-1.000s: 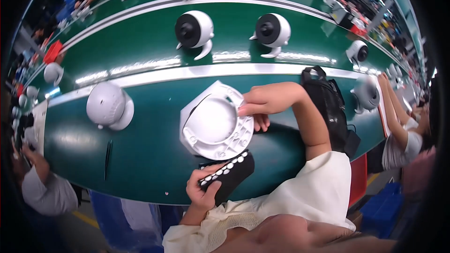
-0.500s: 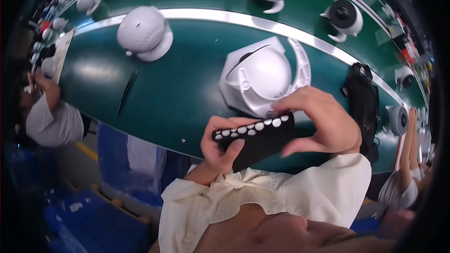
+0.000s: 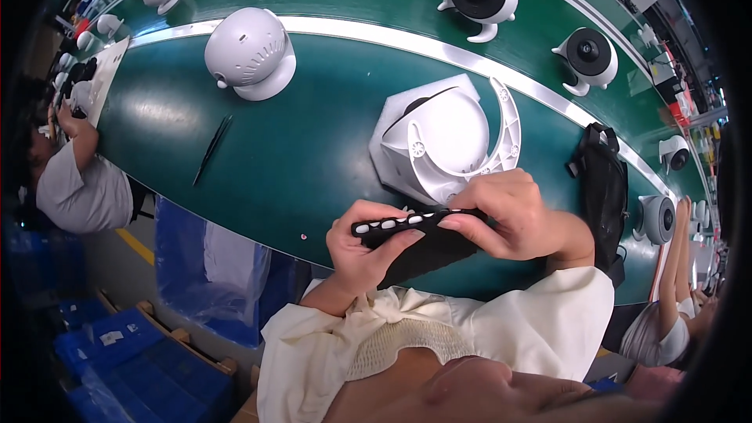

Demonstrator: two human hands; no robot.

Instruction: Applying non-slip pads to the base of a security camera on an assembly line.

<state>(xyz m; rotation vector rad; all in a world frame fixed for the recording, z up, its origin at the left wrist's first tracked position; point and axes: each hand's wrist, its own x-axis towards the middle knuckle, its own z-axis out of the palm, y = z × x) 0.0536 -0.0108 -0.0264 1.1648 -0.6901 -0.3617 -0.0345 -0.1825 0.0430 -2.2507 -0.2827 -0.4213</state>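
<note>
Head view: black sheet (image 3: pixel 429 255) with white dots (image 3: pixel 415 219), lower centre of the frame.
My left hand (image 3: pixel 362 247) clamps its left end; my right hand (image 3: pixel 507 215) pinches the dotted edge, below the white shell (image 3: pixel 450 135).

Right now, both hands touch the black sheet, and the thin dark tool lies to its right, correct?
Not quite: the head view shows the thin dark tool to the left of the black sheet, which the left hand and right hand touch.

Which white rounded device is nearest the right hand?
The white rounded device in the white foam block, just beyond the right hand; the others stand farther away.
</note>
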